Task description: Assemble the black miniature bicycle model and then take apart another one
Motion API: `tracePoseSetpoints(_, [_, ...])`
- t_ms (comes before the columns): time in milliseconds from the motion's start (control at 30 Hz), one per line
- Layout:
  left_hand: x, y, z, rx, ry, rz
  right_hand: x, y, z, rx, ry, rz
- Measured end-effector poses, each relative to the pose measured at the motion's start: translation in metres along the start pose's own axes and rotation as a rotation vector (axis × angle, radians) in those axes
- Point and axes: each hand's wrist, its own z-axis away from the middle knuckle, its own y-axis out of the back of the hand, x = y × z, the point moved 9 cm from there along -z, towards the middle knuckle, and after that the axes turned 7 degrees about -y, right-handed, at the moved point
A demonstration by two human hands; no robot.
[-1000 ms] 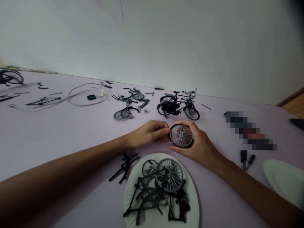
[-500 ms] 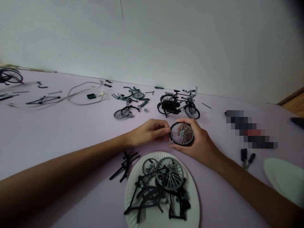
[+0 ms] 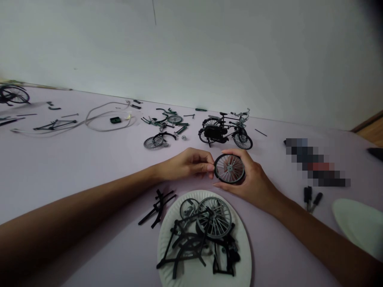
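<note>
Gripping a black-tyred model bicycle wheel point(image 3: 229, 168) between both hands, the right hand point(image 3: 254, 184) curls its fingers point(image 3: 237, 152) over the upper rim, thumb beneath, while the left hand point(image 3: 185, 164) presses its fingertips point(image 3: 210, 168) against the tyre's left side. The wheel is held over the middle of the bench point(image 3: 74, 179), just beyond a paper plate point(image 3: 173, 207) heaped with black frame parts point(image 3: 182, 243). An assembled model bicycle point(image 3: 223, 131) stands just past the hands, toward the far edge.

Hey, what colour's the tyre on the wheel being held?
The tyre is black, best seen in the head view.
</note>
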Motion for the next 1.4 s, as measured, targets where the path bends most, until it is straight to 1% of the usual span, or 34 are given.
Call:
tracePoseSetpoints(267, [-0.0003,-0.0011,0.0007,-0.006,-0.005,-0.03,-0.0047,-0.0007,0.0005,-0.021,0.018,0.03])
tracePoseSetpoints(667, [-0.0021,-0.0006,0.0001,0.003,-0.004,-0.034,-0.0026,-0.0014,-0.0001,-0.022,0.002,0.041])
tracePoseSetpoints(1200, [-0.005,0.001,-0.0009,0.048,-0.001,-0.003,-0.002,-0.0022,-0.0007,-0.034,0.002,0.041])
tracePoseSetpoints(1400, [-0.006,0.0008,-0.0013,0.056,0.014,0.002,-0.0019,-0.0048,0.0004,-0.067,-0.015,0.06])
